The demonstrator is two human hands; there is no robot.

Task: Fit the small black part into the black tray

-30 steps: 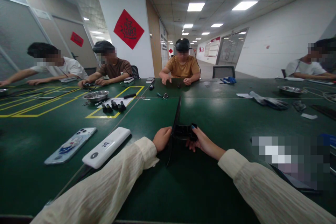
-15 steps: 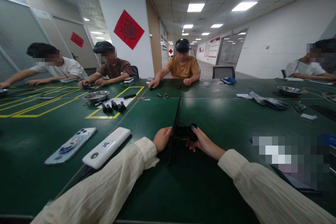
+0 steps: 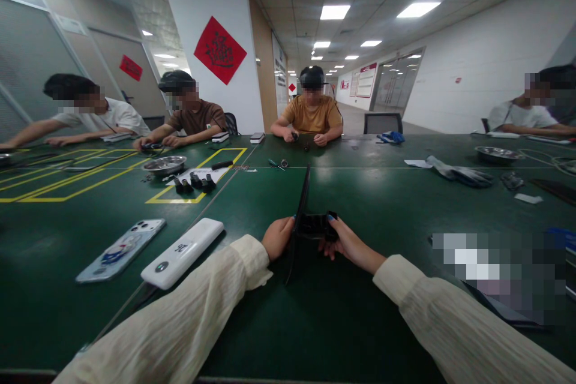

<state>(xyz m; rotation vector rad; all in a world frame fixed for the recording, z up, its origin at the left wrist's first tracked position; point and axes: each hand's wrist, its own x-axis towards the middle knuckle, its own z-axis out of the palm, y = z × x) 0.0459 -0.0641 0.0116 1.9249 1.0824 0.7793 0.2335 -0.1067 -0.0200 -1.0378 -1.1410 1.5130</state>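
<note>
Black and thin, the panel (image 3: 303, 195) stood nearly upright between your hands, over the part of the desk (image 3: 387, 204) towards its near edge. Your left hand (image 3: 276, 239) was closed on it at its left side, thumb up against it, probably to keep it from tipping. Your right hand (image 3: 348, 240) held the black block (image 3: 315, 226) that jutted from the panel's right side, thumb on top and fingers curled beneath; that likely steadied the pair from both sides.

The phone (image 3: 120, 251) and the power bank (image 3: 182, 253) lay side by side towards the desk's near left corner, perhaps to leave your forearms room.

Most of your left fingers were hidden behind the panel, and the block's underside was lost in shadow. You couldn't tell whether the block was fixed to the panel or only pressed against it, nor whether the panel's lower edge met the desk. Towards the right edge, blurring covered most of a flat item (image 3: 504, 306), and the small dark thing in the hand (image 3: 290, 134) of the person across the far edge was too small to make out.
</note>
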